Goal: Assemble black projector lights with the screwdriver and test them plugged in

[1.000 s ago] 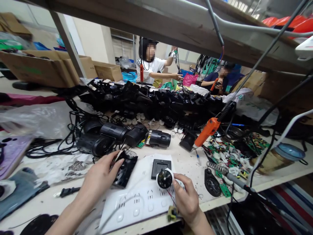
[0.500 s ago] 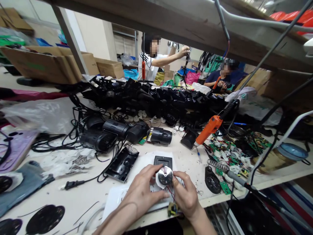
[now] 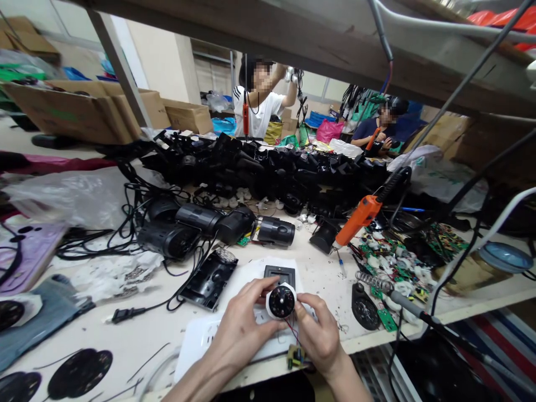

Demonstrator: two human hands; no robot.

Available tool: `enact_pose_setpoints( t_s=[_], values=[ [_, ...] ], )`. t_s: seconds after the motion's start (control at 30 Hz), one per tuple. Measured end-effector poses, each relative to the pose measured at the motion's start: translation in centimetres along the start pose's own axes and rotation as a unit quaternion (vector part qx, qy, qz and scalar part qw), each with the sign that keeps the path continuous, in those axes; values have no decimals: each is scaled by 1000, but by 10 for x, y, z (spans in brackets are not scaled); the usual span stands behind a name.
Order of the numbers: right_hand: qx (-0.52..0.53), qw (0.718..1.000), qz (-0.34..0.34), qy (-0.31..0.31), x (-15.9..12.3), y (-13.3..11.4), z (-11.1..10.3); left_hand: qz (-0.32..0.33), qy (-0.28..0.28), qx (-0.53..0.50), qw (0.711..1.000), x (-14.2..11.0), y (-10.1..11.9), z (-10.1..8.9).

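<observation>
Between my two hands is a round black part [image 3: 281, 301] with a silver centre and a white angular rim. It looks like a small speaker or motor; I cannot tell which. My left hand [image 3: 243, 318] grips its left side with fingers on top and thumb below. My right hand [image 3: 320, 329] pinches its right edge. Thin red wires [image 3: 294, 330] hang from it towards a small circuit board [image 3: 295, 356] with yellow components near the bench edge. Just behind the part lies a dark square frame [image 3: 280, 272]. Under my left hand is a white power strip [image 3: 199, 335].
An orange electric screwdriver [image 3: 358, 222] hangs at right, above loose circuit boards [image 3: 385, 319]. A soldering iron [image 3: 414, 309] rests in a spring holder. Black housings [image 3: 275, 231], an open shell [image 3: 210, 279] and cables lie behind. Two people [image 3: 263, 109] work across the bench.
The round part has tilted slightly between my hands, and its bright silver glare has given way to a black face. Across the bench, a person's arms have moved left and up.
</observation>
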State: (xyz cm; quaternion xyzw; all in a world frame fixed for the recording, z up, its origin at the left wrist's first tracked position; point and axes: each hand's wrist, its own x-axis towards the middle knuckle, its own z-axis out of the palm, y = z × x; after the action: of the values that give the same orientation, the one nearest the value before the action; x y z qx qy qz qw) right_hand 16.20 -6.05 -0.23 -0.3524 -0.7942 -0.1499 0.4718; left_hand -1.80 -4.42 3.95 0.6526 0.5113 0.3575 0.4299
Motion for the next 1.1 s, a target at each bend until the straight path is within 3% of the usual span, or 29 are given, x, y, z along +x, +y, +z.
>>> enact_pose_setpoints(
  t_s=[0.47,0.73,0.83,0.93,1.03,1.1],
  values=[
    [-17,999,39,-18,-9,-2,1,-54,-25,-101,993,-2,-9,3],
    [-26,999,42,-22,-13,-4,-8,-70,-46,-144,986,-4,-2,7],
    [-69,997,43,13,-17,-4,-26,-80,-93,-206,971,-12,3,13],
    [-114,991,65,34,-23,-1,-57,-77,-154,-230,958,-26,6,25],
    [-96,988,115,28,-35,3,-95,-42,-225,-208,951,-39,8,39],
    [-100,979,161,77,-43,2,-119,4,-273,-186,944,-44,10,51]
  ],
)
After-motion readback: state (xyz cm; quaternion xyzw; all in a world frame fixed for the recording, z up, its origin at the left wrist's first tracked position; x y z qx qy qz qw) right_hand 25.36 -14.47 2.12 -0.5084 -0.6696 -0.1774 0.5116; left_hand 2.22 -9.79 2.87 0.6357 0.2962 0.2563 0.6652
